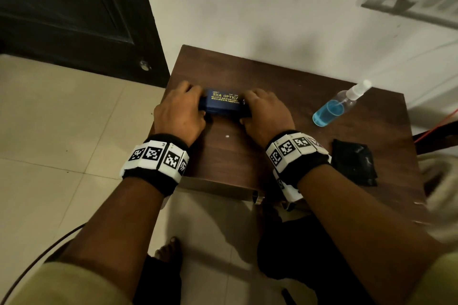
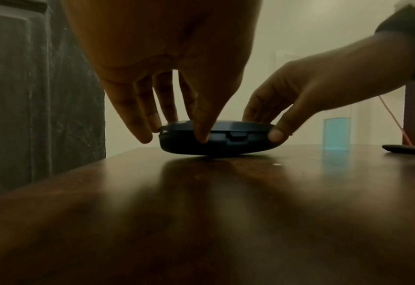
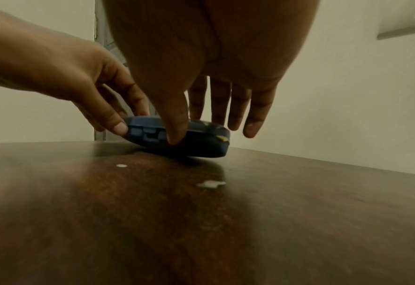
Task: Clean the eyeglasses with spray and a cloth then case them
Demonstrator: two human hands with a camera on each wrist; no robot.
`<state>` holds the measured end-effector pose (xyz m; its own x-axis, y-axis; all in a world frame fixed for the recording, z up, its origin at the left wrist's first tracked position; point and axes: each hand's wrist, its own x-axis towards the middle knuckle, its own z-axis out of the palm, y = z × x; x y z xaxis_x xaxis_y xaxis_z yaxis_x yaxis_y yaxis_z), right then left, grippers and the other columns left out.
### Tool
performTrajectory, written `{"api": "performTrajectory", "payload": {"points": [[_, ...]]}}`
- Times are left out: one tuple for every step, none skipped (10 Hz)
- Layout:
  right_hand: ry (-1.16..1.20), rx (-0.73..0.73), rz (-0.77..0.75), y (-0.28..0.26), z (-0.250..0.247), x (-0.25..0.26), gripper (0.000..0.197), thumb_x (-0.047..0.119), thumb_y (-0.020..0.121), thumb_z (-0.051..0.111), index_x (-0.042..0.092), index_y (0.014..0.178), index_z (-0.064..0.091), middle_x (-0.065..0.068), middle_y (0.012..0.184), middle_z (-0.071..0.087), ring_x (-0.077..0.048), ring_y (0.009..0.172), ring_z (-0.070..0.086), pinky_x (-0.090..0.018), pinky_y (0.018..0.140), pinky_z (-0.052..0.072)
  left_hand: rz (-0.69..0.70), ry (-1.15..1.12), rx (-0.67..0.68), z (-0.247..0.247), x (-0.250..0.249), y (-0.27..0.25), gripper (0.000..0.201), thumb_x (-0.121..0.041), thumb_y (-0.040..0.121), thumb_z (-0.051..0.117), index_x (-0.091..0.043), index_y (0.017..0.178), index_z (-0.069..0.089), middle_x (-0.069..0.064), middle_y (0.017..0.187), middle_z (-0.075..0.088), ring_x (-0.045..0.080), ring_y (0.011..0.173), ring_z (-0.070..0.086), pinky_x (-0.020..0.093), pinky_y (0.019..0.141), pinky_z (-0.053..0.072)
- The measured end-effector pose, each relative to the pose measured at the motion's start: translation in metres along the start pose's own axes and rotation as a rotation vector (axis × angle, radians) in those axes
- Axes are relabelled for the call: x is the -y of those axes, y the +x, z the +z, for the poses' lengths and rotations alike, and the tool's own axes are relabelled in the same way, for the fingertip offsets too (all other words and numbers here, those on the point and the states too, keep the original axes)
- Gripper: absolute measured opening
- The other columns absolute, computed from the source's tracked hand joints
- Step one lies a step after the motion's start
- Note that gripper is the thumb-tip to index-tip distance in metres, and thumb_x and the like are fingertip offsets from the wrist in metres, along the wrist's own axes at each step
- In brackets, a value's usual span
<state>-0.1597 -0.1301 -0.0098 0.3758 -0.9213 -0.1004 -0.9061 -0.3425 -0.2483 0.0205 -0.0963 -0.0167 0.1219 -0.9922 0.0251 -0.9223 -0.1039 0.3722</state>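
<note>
**Blue glasses case, shut, held at both ends on small wooden table**

Setting and margins. The wooden table (image 1: 223,156) stood against a pale wall (image 1: 247,7), its far edge meeting that wall. Its left edge dropped to tiled floor (image 1: 62,119), with a dark door (image 1: 62,7) beyond. The near edge faced the person, whose arms reached over it. Bare wood lay between the case and the near edge, marked by small pale specks (image 3: 211,184). More bare wood lay between the case and the far edge.

Item. The glasses case (image 1: 224,104) lay left of the table's centre, closer to the wall than to the near edge. It was dark blue, oblong, with rounded ends and yellow lettering on its lid. The lid was down; a small clasp (image 2: 237,136) showed at the middle of the near side. The case rested on the wood.

Hands. The left hand (image 1: 179,114) held the case's left end, fingers over the top and thumb (image 2: 202,135) on the near side. The right hand (image 1: 265,114) held the right end likewise, thumb (image 3: 176,135) pressed on the near side beside the clasp. Both grips were narrow, closed on the case.

Other items. A clear spray bottle (image 1: 339,106) with blue liquid lay tilted on its side to the right, well apart from the case. A dark folded cloth (image 1: 354,163) sat near the right front corner.
</note>
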Motion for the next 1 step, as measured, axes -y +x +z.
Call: {"api": "performTrajectory", "payload": {"points": [[-0.018, -0.071, 0.041, -0.0082, -0.0073, -0.0012, 0.038, 0.027, 0.084, 0.063, 0.017, 0.120, 0.055, -0.006, 0.121, 0.057, -0.027, 0.113, 0.050, -0.039, 0.090, 0.043, 0.016, 0.043, 0.006, -0.0021, -0.0073, -0.0073, 0.044, -0.021, 0.080, 0.065, -0.019, 0.122, 0.054, 0.007, 0.126, 0.051, 0.031, 0.111, 0.051, 0.043, 0.081, 0.046]]}}
